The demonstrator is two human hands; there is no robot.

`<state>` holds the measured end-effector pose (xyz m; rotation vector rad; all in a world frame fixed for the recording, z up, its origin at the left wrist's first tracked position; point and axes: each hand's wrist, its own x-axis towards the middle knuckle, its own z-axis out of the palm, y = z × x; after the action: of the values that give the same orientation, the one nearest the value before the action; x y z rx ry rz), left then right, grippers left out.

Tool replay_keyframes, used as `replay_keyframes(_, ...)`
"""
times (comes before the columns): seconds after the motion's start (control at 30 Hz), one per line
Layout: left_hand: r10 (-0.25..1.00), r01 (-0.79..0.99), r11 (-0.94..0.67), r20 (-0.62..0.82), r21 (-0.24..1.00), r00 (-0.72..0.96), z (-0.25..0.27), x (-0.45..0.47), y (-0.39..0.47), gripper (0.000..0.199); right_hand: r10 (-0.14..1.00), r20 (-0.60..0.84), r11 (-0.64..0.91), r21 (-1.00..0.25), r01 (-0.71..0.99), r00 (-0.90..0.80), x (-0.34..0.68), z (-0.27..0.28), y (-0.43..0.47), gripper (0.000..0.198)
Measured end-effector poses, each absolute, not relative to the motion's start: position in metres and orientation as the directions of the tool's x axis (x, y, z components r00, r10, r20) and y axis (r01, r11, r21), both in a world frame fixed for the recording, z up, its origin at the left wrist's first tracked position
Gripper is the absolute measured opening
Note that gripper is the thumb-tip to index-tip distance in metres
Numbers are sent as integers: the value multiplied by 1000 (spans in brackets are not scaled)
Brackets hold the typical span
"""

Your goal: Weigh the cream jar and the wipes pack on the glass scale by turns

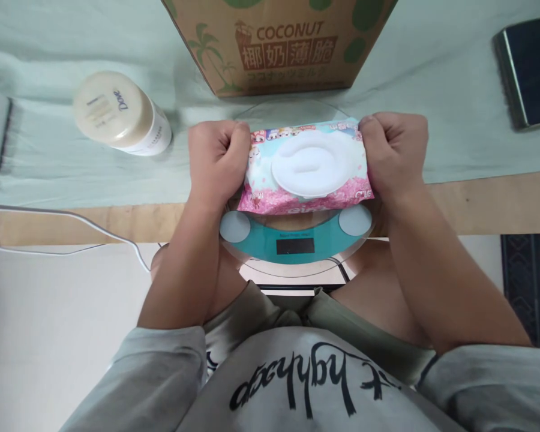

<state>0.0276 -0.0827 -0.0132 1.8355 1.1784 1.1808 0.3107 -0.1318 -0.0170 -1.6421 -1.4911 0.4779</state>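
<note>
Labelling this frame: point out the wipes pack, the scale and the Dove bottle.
wipes pack (306, 161), head view, on its white flip lid.
scale (296, 245), head view, on its dark display window.
Dove bottle (112, 109), head view, on the cream cap top.

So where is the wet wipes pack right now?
Centre of the head view: the wet wipes pack is gripped between both hands, above the teal scale, before the cardboard box.
</note>
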Motion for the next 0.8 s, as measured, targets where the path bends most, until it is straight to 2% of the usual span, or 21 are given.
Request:
replay_keyframes(0.23, 936, 347, -350, 308, 870, 173, -23, 23, -72, 75, 937, 267, 65, -765, 640, 224, 309, -21, -132, 65)
replay_keyframes(0.43, 941, 339, -335, 294, 879, 169, -7, 30, -84, 64, 871, 424, 171, -738, 653, 251, 310, -6, -130, 64)
replay_keyframes(0.5, 933, 317, -356, 313, 879, 177, -14, 27, -79, 68, 841, 519, 292, -675, 678, 154, 304, 14, -133, 61)
replay_keyframes(0.57, 920, 287, -388, 349, 876, 178, -24, 22, -72, 72, 821, 566, 455, -562, 690, -81, 293, 35, -140, 59)
replay_keyframes(0.67, 890, 224, -455, 430, 862, 154, -36, 17, -65, 81, 820, 458, 550, -461, 696, -344, 273, 52, -153, 64)
replay_keyframes(0.8, 826, 141, -564, 555, 814, 97, -27, 22, -65, 87, 874, 232, 486, -400, 777, -428, 264, 55, -166, 76)
